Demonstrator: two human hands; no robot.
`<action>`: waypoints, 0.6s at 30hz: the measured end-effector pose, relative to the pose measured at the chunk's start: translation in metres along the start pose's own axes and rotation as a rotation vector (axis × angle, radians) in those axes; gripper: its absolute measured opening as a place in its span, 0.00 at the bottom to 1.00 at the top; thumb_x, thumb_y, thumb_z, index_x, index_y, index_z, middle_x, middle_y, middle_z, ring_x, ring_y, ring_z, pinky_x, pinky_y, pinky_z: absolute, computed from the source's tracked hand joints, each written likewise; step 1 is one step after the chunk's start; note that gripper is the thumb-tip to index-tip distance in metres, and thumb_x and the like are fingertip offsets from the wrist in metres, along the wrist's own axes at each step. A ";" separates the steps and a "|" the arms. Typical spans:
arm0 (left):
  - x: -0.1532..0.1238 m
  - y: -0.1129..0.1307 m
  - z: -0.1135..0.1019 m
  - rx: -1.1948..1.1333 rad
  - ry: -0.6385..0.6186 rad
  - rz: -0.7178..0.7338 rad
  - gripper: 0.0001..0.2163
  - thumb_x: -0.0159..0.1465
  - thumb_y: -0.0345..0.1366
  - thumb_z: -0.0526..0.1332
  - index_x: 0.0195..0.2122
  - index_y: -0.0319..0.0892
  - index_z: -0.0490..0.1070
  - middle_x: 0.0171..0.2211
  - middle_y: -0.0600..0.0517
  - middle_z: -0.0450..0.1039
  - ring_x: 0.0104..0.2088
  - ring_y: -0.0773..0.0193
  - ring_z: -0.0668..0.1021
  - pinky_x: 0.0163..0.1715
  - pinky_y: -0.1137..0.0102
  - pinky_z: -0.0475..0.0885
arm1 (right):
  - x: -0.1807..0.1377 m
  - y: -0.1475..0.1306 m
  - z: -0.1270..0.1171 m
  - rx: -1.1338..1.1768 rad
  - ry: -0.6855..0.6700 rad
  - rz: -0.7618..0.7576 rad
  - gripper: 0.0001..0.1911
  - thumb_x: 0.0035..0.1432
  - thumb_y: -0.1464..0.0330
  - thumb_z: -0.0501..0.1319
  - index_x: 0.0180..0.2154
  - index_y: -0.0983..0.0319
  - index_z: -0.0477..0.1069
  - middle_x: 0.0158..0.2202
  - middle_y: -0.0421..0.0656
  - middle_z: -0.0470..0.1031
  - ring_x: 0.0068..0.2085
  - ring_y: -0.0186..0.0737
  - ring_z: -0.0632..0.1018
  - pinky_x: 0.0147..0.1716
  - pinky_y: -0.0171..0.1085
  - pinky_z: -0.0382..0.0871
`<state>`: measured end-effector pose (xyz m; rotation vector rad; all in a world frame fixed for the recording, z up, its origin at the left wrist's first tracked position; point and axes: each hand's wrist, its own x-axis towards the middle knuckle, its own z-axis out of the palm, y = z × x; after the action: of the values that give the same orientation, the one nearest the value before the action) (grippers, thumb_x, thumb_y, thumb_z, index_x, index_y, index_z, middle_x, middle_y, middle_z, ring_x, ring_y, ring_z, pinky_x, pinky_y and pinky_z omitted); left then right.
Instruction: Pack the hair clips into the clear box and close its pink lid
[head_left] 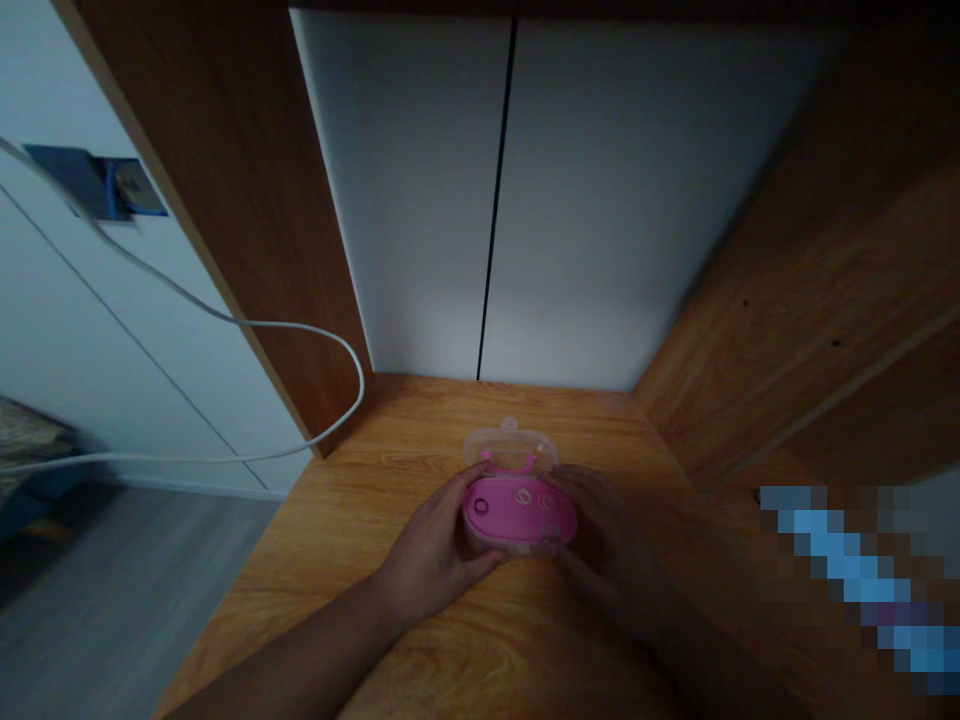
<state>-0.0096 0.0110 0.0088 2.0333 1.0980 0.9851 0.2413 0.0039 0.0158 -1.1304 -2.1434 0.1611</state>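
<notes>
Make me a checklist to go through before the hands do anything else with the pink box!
1. Left hand on the pink box: ok, it holds the left side.
2. Right hand on the box: ok, it holds the right side.
3. Clear lid shut: not ok, it is open at the far side.
4. Little ring shapes loose, or just pictures: cannot tell, too small and dim.
5. White cable out of the way: ok, it loops to the left, apart from both hands.
</notes>
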 end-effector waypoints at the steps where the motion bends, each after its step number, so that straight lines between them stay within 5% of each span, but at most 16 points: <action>1: 0.000 0.000 0.000 0.001 0.000 -0.004 0.39 0.55 0.35 0.71 0.65 0.46 0.52 0.62 0.41 0.65 0.61 0.49 0.70 0.60 0.52 0.67 | 0.000 0.000 0.000 0.005 0.008 0.002 0.28 0.58 0.59 0.65 0.59 0.56 0.64 0.57 0.51 0.71 0.58 0.57 0.72 0.57 0.59 0.66; 18: -0.001 0.009 -0.009 0.037 0.067 0.119 0.39 0.53 0.47 0.72 0.62 0.47 0.55 0.57 0.43 0.66 0.55 0.48 0.71 0.55 0.54 0.68 | -0.002 -0.010 -0.001 0.220 0.068 -0.023 0.25 0.61 0.59 0.64 0.58 0.52 0.62 0.54 0.49 0.72 0.55 0.53 0.73 0.54 0.55 0.71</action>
<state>-0.0132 0.0075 0.0206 2.1296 1.0462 1.1068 0.2354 -0.0039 0.0199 -0.9698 -2.0218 0.3353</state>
